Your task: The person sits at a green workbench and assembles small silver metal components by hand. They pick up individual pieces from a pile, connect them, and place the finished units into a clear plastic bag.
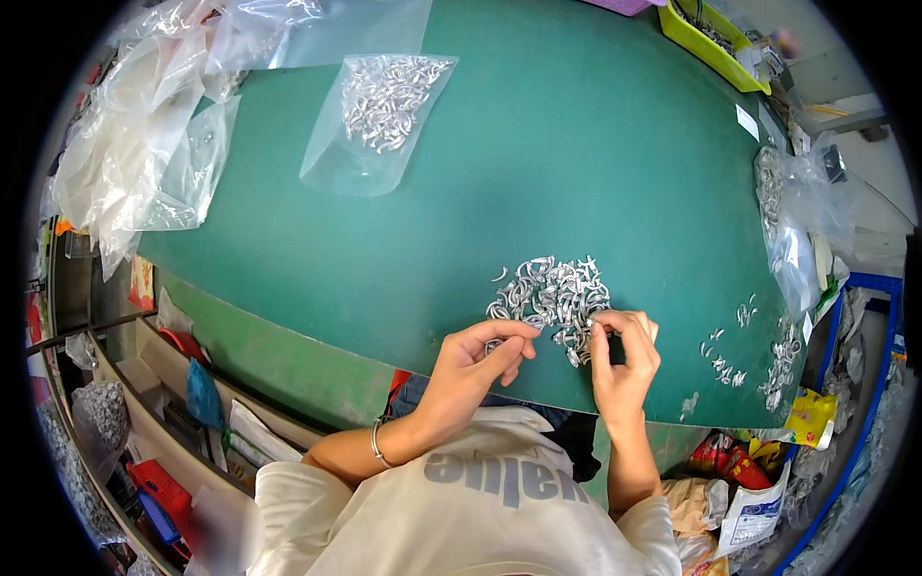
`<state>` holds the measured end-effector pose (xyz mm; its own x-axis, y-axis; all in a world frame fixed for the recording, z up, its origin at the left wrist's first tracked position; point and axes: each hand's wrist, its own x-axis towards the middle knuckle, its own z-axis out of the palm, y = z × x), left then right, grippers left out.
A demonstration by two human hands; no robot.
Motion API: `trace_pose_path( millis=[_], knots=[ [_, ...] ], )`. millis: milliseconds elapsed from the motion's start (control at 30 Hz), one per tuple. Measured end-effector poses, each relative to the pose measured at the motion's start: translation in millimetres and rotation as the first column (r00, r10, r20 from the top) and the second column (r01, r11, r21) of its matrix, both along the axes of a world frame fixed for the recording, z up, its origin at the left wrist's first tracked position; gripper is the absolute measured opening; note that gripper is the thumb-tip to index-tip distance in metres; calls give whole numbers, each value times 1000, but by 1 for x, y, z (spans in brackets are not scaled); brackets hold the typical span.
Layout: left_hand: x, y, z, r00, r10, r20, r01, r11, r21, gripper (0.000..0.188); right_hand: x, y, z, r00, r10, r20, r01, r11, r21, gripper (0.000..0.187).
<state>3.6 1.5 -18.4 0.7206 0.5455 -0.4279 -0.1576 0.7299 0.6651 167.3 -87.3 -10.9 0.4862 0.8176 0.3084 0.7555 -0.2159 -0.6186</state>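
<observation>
A loose heap of small, curved silver metal pieces lies near the front edge of the green table. My left hand is at the heap's near left side, thumb and forefinger drawn together; what they pinch, if anything, is too small to make out. On the near right side, my right hand pinches a small silver piece between thumb and forefinger, right against the heap. Beyond, toward the far left, a clear plastic bag holds many similar silver pieces.
Crumpled clear bags cover the table's left end. Smaller groups of silver pieces lie at the right, near filled plastic bags. A yellow-green basket stands at the far right. Shelving with bins is at lower left, a blue frame at right.
</observation>
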Motion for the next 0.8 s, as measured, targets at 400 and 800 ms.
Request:
trace_pose_path(
  millis=[400,800],
  knots=[
    [17,-4,7,996,-85,2,76,891,447,20,-22,-16,12,519,46,-853,16,998,64,17],
    [13,3,3,990,-139,-31,142,959,244,7,-24,-17,20,464,65,-884,2,997,75,15]
  ],
)
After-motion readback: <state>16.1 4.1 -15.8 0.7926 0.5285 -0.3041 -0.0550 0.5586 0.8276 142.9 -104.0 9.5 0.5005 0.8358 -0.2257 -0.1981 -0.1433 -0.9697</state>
